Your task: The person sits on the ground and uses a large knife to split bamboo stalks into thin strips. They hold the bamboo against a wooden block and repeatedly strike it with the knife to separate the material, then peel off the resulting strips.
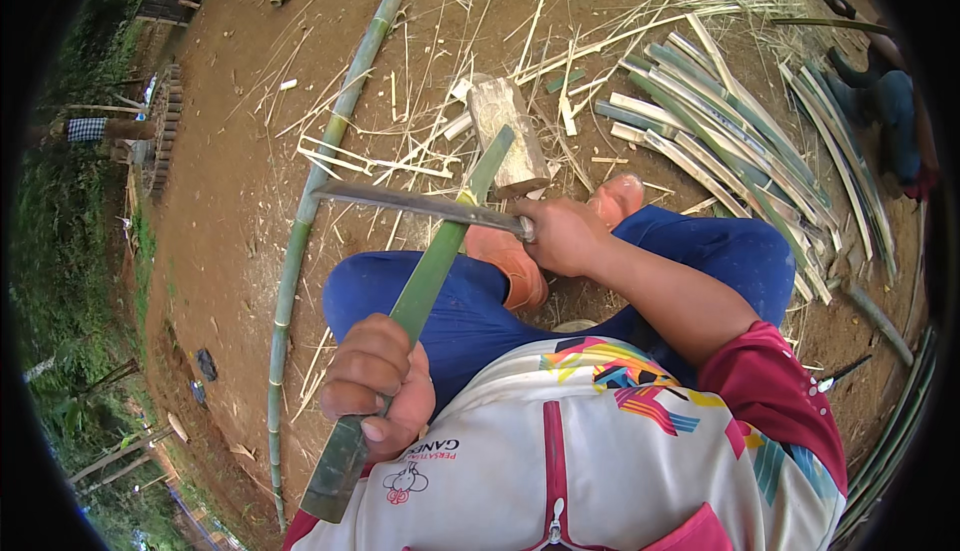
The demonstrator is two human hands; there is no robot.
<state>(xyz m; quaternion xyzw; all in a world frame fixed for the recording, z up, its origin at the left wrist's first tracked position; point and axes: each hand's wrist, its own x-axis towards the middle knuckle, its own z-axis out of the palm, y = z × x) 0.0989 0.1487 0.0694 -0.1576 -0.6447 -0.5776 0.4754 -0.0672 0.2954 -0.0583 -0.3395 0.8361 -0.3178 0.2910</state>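
Note:
My left hand (383,381) is closed round the lower part of a green bamboo strip (432,281), which slants up and away to the right. In my right hand (560,235) is the handle of a long-bladed knife (400,201), its blade pointing left. The blade lies across the strip at a pale node, seemingly touching it. Just beyond the strip's far end lies a short wooden block (508,136) on the ground, its top scuffed and pale. The knife's handle is mostly hidden by my fingers.
A long green bamboo pole (300,241) lies on the dirt at the left. Split bamboo strips (720,131) are piled at the right. Thin shavings (640,1) litter the ground beyond. Another person's boot (895,121) shows at the far right. A stick (880,323) lies nearer.

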